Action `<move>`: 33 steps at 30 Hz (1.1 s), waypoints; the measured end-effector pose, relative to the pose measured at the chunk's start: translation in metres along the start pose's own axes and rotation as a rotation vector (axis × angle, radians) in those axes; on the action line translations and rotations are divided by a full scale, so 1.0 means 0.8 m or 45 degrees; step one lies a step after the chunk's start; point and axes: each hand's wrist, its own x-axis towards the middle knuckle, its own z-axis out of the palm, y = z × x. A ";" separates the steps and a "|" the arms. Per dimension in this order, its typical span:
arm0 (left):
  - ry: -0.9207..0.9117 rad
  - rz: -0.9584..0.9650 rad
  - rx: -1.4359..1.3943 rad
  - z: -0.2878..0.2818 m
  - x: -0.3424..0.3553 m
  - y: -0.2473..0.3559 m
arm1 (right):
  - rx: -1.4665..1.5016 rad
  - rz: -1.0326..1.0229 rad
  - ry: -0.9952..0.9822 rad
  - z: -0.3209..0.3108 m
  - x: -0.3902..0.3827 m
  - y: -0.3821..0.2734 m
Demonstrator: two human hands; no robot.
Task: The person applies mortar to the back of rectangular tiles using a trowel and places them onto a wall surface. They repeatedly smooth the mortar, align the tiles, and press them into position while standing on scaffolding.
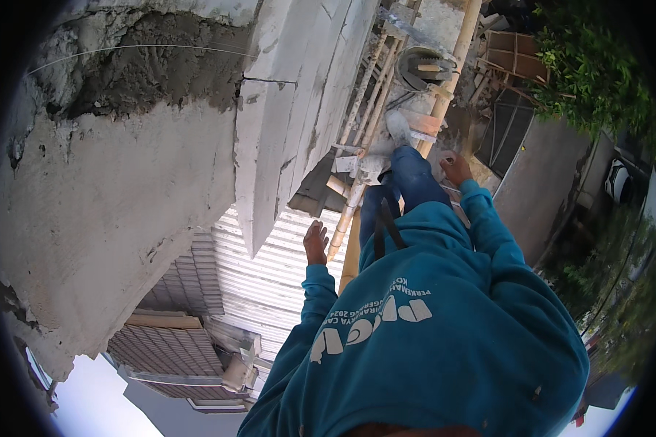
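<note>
Footing on the bamboo scaffold seems to be the step in hand, with one shoe point(397, 125) set among the boards; steady balance would be called for by the next move. The left hand point(316, 243) is held out with fingers loosely spread and empty, near a bamboo pole point(344, 223). The right hand point(455, 168) is raised beside the leg, its fingers curled narrow; whether anything is held cannot be told. Beyond the shoe, a dark basin point(405, 67) is placed on the scaffold, in which a pale, possibly wooden piece point(431, 68) is seen.
</note>
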 end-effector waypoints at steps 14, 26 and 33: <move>0.066 -0.160 -0.020 0.069 0.025 -0.038 | -0.307 0.090 0.097 -0.048 0.063 0.081; 0.102 0.602 0.978 0.158 0.159 -0.128 | -0.452 0.070 -0.129 0.102 0.140 0.124; 0.089 0.668 1.108 0.172 0.202 -0.119 | -0.778 0.228 -0.280 0.192 0.259 0.224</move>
